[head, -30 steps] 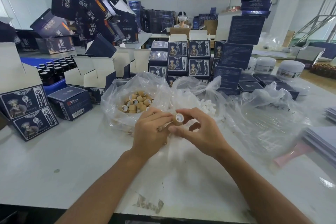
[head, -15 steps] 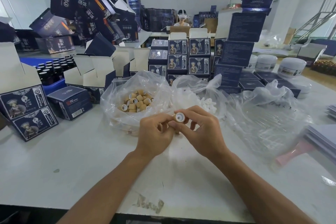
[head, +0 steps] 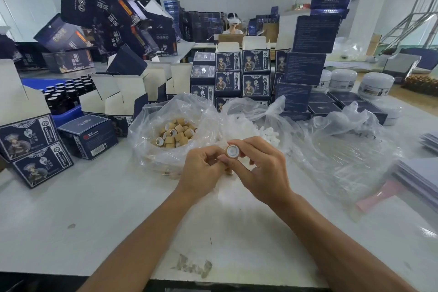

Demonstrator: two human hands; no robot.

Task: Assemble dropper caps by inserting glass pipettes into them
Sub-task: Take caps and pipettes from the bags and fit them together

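Observation:
A tan dropper cap (head: 231,151) with a white inner ring faces me, pinched between the thumb and fingers of my right hand (head: 258,168). My left hand (head: 201,170) is curled right beside it, fingertips touching the cap's left side. I cannot tell whether the left hand holds something of its own. A clear bag (head: 147,140) just behind my hands holds several loose tan caps (head: 176,134). To its right a second clear bag (head: 279,111) holds small white pieces (head: 269,134). No glass pipette is visible.
The white table (head: 94,208) carries dark blue printed boxes (head: 33,149) at the left and a stack (head: 241,73) at the back. Dark bottles (head: 64,92) fill a blue tray. Crumpled clear plastic (head: 348,149) lies right, white jars (head: 375,84) behind. A person sits far back.
Both hands have shifted slightly right and come closer together. The cap has turned from sideways until its open white end faces me.

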